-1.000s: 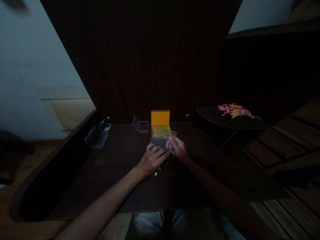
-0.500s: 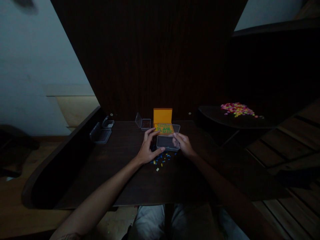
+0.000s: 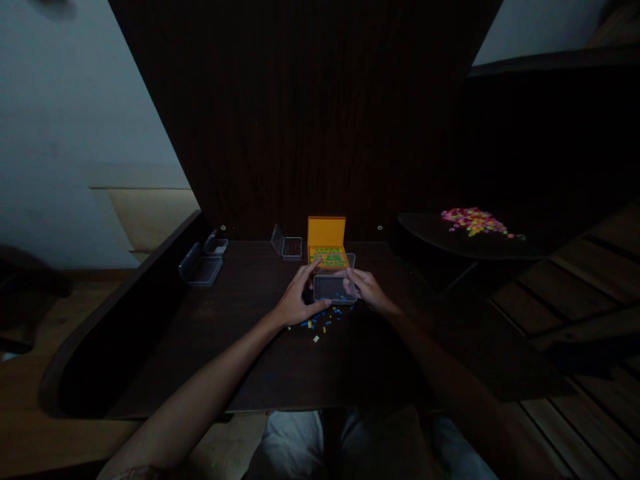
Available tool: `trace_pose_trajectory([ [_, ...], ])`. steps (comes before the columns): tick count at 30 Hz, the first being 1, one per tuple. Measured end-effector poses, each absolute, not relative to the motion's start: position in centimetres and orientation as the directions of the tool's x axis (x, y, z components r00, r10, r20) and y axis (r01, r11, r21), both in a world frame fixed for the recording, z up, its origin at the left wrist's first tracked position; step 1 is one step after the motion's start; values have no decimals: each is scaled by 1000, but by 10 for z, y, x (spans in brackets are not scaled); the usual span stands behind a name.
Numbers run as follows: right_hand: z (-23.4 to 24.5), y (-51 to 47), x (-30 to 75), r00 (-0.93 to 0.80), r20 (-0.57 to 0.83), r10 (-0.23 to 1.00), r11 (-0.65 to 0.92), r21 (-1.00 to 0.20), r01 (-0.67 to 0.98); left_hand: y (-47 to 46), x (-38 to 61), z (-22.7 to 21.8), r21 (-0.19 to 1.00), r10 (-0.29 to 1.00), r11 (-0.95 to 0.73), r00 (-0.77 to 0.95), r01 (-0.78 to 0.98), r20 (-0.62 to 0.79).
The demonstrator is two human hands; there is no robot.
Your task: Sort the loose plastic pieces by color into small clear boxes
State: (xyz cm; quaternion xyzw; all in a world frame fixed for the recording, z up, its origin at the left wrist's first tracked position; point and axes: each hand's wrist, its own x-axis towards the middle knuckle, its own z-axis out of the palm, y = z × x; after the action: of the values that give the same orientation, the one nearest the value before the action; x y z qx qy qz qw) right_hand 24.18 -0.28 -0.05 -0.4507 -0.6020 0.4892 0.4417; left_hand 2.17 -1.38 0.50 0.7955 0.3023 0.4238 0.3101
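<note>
A clear plastic box (image 3: 331, 289) is tilted toward me between my hands, its see-through lid (image 3: 351, 260) raised at the back. Round its left side curls my left hand (image 3: 297, 298), with the thumb along the front edge and the index finger reaching toward the yellow case. My right hand (image 3: 367, 288) grips the right side of the box near the lid. Just in front lie small blue and yellow pieces (image 3: 310, 324) and a pale piece (image 3: 316, 339). Behind the box stands an open yellow case (image 3: 326, 231) with green markings or pieces inside, partly covered by the lid.
A small open clear box (image 3: 292, 248) with dark reddish contents stands left of the yellow case. Two more open clear boxes (image 3: 205, 271) sit at the desk's left side. On a side shelf (image 3: 425, 230) at right lies a pile of pink and yellow pieces (image 3: 475, 220).
The clear box has tilted and its lid now stands higher in front of the yellow case. My right hand has shifted slightly onto the box's right side.
</note>
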Motion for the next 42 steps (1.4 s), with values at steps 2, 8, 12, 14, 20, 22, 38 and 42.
trace_pose_trajectory([
  [2,-1,-3,243,-219,85,972,106,-990,88,-13,22,5,751,741,-629,448,202,500],
  [8,-3,1,253,-122,96,988,105,-992,69,-6,24,-2,874,834,-486,306,11,460],
  [12,-1,4,266,-102,114,988,132,-973,189,3,21,-7,925,904,-346,209,-158,373],
  [14,0,4,271,-141,93,986,126,-961,247,8,19,-8,930,923,-300,184,-212,339],
  [20,1,2,275,-364,-6,932,142,-914,380,15,14,-10,932,931,-251,197,-262,306],
  [22,-1,2,276,-399,-34,916,151,-894,422,16,13,-11,933,924,-262,215,-247,316],
  [38,-3,0,275,-429,80,900,325,-780,535,22,5,-14,948,925,-288,215,-138,312],
  [42,-4,-2,269,-449,170,877,414,-740,530,22,6,-15,951,920,-280,245,-133,305],
])
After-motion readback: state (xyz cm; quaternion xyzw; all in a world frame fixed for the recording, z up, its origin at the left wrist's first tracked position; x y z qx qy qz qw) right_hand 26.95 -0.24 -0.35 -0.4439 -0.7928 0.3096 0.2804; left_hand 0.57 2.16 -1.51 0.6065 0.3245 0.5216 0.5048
